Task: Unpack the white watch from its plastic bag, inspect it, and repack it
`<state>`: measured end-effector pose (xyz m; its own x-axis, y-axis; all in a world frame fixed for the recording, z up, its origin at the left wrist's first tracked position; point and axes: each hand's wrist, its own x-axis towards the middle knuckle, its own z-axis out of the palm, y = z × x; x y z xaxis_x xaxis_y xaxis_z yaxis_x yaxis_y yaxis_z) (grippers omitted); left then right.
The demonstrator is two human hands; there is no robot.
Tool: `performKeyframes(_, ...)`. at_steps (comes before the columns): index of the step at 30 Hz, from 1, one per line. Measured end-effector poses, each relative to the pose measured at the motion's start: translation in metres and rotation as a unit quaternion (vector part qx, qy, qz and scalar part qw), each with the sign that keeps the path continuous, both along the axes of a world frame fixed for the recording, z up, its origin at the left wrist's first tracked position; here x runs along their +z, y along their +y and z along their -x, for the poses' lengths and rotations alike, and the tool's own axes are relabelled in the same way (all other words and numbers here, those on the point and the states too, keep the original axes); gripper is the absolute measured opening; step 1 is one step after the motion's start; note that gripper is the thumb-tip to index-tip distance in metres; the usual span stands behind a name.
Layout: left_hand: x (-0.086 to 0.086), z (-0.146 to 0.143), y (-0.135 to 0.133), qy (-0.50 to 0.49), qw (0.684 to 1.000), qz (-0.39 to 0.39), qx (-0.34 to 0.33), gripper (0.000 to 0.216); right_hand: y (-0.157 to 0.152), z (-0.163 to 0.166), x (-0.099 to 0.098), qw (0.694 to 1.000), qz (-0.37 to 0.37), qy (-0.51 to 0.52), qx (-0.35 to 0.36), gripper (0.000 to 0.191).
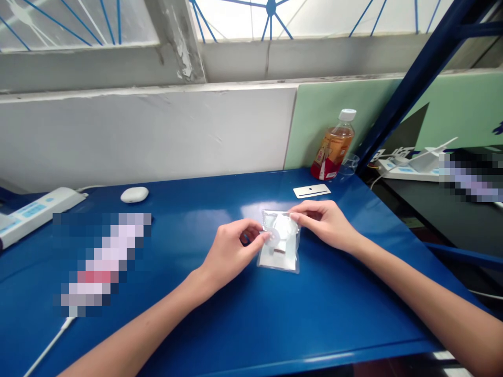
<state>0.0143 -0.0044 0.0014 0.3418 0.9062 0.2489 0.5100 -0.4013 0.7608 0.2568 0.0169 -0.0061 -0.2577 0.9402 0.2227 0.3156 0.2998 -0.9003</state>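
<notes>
A small clear plastic bag (278, 262) lies on the blue table in front of me, with a white item (285, 226) and a pale card-like sheet inside it. My left hand (236, 243) comes in at the bag's left side, thumb and forefinger pinched on a small translucent round piece (272, 238). Whether that piece is joined to the bag, I cannot tell. At the bag's upper right edge, my right hand (324, 222) grips the plastic between thumb and fingers. Just beyond the right hand is a flat white card (312, 191) with a dark slot.
A drink bottle (334, 146) with a white cap stands at the back right, beside a clear cup-like thing (349, 164). To the left are a white earbud case (134, 195), a power strip (43, 212) and a blurred-out device (106, 262) on a white cable.
</notes>
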Motion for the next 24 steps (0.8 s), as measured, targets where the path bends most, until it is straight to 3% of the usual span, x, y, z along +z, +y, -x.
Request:
performKeyframes(5,0.0,0.001,0.002,0.025,0.999,0.031,0.019,0.012,0.001,-0.001,-0.003,0.998,-0.024,-0.062,-0.012,0.022)
performKeyframes(9,-0.003,0.004,0.003,0.042,0.995,-0.077,0.037,0.01,0.001,-0.003,-0.005,0.992,-0.073,-0.107,0.0,0.021)
performKeyframes(13,-0.009,0.005,0.003,0.079,0.978,-0.19,-0.044,0.027,0.001,-0.003,-0.011,0.978,-0.119,-0.168,0.02,0.022)
performKeyframes(16,-0.015,0.006,0.004,0.106,0.964,-0.218,-0.114,0.029,0.002,-0.004,-0.016,0.96,-0.168,-0.222,0.008,0.023)
performKeyframes(18,-0.019,0.006,0.005,0.116,0.958,-0.23,-0.126,0.024,0.002,-0.005,-0.016,0.948,-0.202,-0.247,0.0,0.026)
performKeyframes(21,-0.023,0.006,0.006,0.118,0.955,-0.247,-0.117,0.019,-0.002,-0.006,-0.01,0.928,-0.235,-0.286,0.035,0.038)
performKeyframes(24,-0.022,0.006,0.006,0.114,0.953,-0.257,-0.11,0.02,-0.01,-0.005,-0.004,0.909,-0.227,-0.331,0.116,0.076)
